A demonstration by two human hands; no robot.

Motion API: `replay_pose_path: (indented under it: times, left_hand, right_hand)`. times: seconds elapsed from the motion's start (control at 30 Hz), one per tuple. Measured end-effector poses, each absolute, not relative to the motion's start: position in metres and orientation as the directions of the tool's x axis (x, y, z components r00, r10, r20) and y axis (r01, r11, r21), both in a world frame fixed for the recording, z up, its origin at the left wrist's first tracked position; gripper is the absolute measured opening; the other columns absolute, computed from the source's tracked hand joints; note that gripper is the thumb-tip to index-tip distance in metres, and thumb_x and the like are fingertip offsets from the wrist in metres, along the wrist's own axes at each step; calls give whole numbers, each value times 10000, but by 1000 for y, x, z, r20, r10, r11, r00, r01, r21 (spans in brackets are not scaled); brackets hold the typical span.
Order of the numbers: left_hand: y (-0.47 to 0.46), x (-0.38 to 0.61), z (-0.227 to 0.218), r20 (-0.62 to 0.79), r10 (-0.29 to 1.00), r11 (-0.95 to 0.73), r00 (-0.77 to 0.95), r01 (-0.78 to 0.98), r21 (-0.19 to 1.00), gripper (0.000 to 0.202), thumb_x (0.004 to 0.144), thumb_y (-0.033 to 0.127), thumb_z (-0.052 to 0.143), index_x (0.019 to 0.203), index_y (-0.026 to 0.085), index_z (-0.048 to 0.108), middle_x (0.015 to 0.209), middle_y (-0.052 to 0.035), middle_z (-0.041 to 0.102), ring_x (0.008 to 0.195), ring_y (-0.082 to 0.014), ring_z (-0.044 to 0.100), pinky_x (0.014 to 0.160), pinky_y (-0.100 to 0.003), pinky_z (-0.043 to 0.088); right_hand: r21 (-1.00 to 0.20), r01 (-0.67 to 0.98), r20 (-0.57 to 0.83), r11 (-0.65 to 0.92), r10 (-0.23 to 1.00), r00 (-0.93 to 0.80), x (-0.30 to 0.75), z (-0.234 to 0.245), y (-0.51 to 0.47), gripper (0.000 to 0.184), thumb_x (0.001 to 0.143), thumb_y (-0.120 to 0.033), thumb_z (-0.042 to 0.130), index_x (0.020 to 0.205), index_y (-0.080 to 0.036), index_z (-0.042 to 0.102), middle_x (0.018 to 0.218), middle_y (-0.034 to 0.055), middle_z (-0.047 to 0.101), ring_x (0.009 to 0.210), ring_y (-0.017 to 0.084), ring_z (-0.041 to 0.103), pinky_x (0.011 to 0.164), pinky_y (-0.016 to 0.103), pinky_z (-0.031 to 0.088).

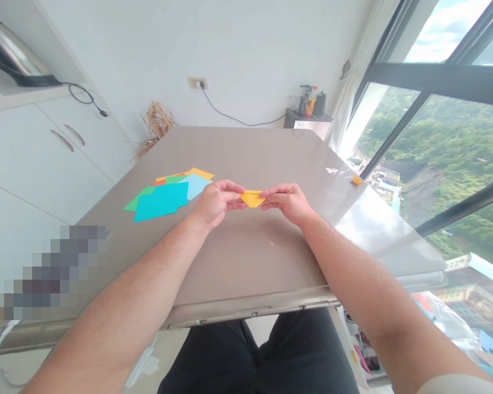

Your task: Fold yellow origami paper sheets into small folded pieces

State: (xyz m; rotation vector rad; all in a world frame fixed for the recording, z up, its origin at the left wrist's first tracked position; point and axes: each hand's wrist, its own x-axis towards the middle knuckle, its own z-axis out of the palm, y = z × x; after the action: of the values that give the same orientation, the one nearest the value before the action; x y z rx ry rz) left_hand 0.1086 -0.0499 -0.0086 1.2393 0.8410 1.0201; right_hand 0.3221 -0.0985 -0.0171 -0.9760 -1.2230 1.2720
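Observation:
A small folded yellow paper (252, 198) is held above the middle of the grey table (250, 257). My left hand (216, 201) pinches its left end and my right hand (288, 201) pinches its right end; both have fingers curled closed on it. To the left of my left hand lies a fanned stack of coloured paper sheets (166, 196) in teal, green, orange, light blue and yellow, flat on the table.
A small yellow folded piece (357, 179) sits near the table's right edge. White cabinets (45, 158) stand on the left. A side stand with bottles (310, 104) is at the back. A large window (443, 142) is on the right. My dark-trousered legs (254, 355) are under the table's front edge.

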Motion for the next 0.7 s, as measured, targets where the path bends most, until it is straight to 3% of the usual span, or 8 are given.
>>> replay_pose_path:
  times: [0.17, 0.27, 0.37, 0.47, 0.63, 0.7]
  left_hand:
    - [-49, 109, -10, 79, 942, -42, 325, -120, 992, 147, 639, 208, 775, 756, 158, 699, 830, -56, 751, 865, -257, 768, 816, -481, 655]
    - [-51, 112, -13, 156, 952, -140, 263, -76, 987, 124, 676, 231, 760, 757, 167, 691, 854, -58, 767, 854, -254, 770, 720, -419, 670]
    - [-54, 115, -17, 258, 937, -264, 234, -8, 965, 84, 744, 254, 728, 762, 179, 696, 917, -67, 786, 842, -242, 772, 644, -353, 663]
    - [-56, 118, -21, 338, 905, -360, 257, 42, 932, 77, 799, 258, 697, 761, 192, 708, 979, -63, 796, 874, -226, 773, 683, -336, 665]
    - [-59, 120, -22, 359, 881, -386, 309, 28, 922, 134, 822, 292, 708, 745, 183, 695, 955, -72, 796, 885, -227, 769, 752, -367, 666]
    - [-59, 119, -20, 348, 881, -370, 322, 7, 929, 148, 797, 298, 734, 741, 182, 663, 916, -66, 788, 853, -225, 767, 753, -375, 664]
  right_hand:
    - [-988, -116, 113, 103, 990, -79, 324, -20, -97, 80, 666, -224, 756, 735, -189, 777, 820, 60, 784, 837, 227, 764, 821, 371, 635]
    - [-986, -93, 143, 136, 988, -65, 323, -19, -98, 81, 694, -254, 740, 730, -196, 699, 774, 45, 765, 839, 234, 768, 783, 359, 624]
    - [-980, -113, 167, 165, 986, -13, 319, -16, -102, 233, 747, -326, 759, 920, -234, 633, 830, 15, 772, 837, 220, 770, 755, 352, 618]
    - [-988, -48, 145, 145, 989, 3, 314, -14, -103, 388, 793, -392, 769, 1129, -253, 632, 911, 23, 782, 842, 198, 756, 748, 342, 619]
    - [-983, 117, 141, 139, 990, 3, 310, -18, -100, 199, 811, -365, 758, 884, -180, 765, 915, 67, 777, 805, 173, 718, 708, 299, 606]
    - [-980, 146, 140, 137, 990, 14, 311, -20, -98, 177, 819, -346, 750, 877, -182, 781, 903, 59, 779, 771, 161, 709, 707, 296, 603]
